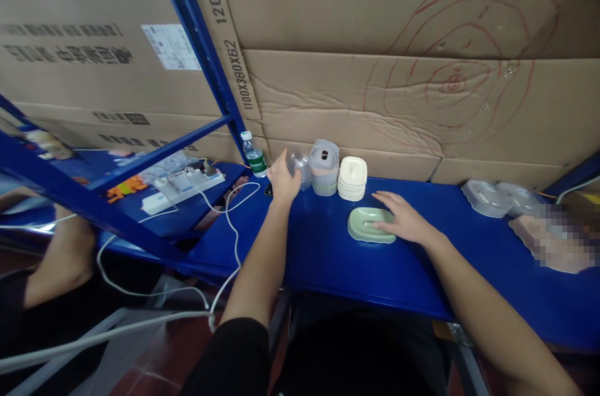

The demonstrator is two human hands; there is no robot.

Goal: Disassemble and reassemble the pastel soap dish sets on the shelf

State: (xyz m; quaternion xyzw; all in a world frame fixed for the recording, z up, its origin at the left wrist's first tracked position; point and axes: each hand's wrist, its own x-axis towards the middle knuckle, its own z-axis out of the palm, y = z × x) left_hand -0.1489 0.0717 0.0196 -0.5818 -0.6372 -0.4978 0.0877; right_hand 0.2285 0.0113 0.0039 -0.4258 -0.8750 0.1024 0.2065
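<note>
My left hand point(284, 178) is at the back of the blue table, with thumb and fingers around the near side of a stack of clear plastic covers point(304, 172). In front of my right hand point(404, 216) lies a pale green oval dish point(363, 232). The right thumb reaches over the dish and the other fingers stretch out along its far right side, apart from each other. Right of the clear covers stand stacked grey and green containers point(325, 165), the top one with a dark slot. Beside them is a stack of cream lids point(352, 178).
A water bottle point(255, 157) and a dark phone point(269, 188) are left of my left hand. White cables and a power strip point(182, 190) lie further left, past a blue frame post point(206, 52). More clear covers point(487, 197) sit at the right. Another person's arm point(70, 246) shows at left.
</note>
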